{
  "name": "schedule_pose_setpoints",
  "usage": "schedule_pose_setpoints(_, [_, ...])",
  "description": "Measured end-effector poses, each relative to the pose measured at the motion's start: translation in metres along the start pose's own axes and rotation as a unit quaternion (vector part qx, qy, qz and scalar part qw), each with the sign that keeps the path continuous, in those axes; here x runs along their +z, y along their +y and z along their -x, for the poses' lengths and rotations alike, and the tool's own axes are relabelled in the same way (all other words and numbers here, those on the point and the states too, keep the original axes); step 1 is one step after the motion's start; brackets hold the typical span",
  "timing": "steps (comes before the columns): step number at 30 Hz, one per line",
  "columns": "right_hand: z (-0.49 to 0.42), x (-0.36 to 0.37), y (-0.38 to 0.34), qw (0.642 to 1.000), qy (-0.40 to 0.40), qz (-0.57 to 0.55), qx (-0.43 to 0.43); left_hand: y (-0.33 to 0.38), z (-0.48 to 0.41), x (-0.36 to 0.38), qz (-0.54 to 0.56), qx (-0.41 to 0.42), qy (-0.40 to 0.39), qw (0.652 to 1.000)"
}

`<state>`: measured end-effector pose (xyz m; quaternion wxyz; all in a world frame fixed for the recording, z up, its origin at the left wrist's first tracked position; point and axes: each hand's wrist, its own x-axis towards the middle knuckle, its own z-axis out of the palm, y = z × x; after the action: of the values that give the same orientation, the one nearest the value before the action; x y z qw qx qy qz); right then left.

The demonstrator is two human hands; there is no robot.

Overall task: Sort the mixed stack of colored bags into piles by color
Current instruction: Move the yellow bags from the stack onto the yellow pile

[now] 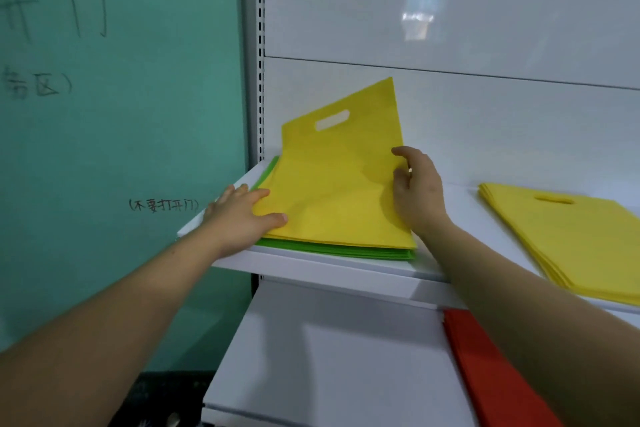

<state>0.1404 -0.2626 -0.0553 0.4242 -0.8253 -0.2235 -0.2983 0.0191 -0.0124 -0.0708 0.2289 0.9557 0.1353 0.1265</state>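
In the middle of the frame a yellow bag [332, 177] tops the mixed stack [363, 251] (green bags [266, 172] show beneath), its far end raised. The right hand [420, 191] seems to pinch its right edge, fingers curled. The left hand [239, 215] rests on its near left corner, fingers straight. A yellow pile [571, 239] lies at the right of the same shelf [311, 267], and red bags [485, 374] sit at lower right.
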Motion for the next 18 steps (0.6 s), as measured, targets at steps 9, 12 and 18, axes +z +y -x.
schedule_pose_setpoints(9, [-0.021, -0.062, -0.018, 0.973, 0.139, -0.164, 0.079, 0.045, -0.003, -0.021, 0.309, 0.025, 0.010, 0.951])
schedule_pose_setpoints(12, [-0.026, -0.091, -0.010, 0.973, 0.149, -0.158, 0.083, 0.071, -0.004, -0.014, 0.386, 0.027, 0.048, 0.921])
schedule_pose_setpoints(18, [-0.029, -0.157, 0.033, 0.986, 0.123, -0.072, 0.083, 0.147, 0.000, 0.015, 0.372, 0.069, 0.081, 0.922])
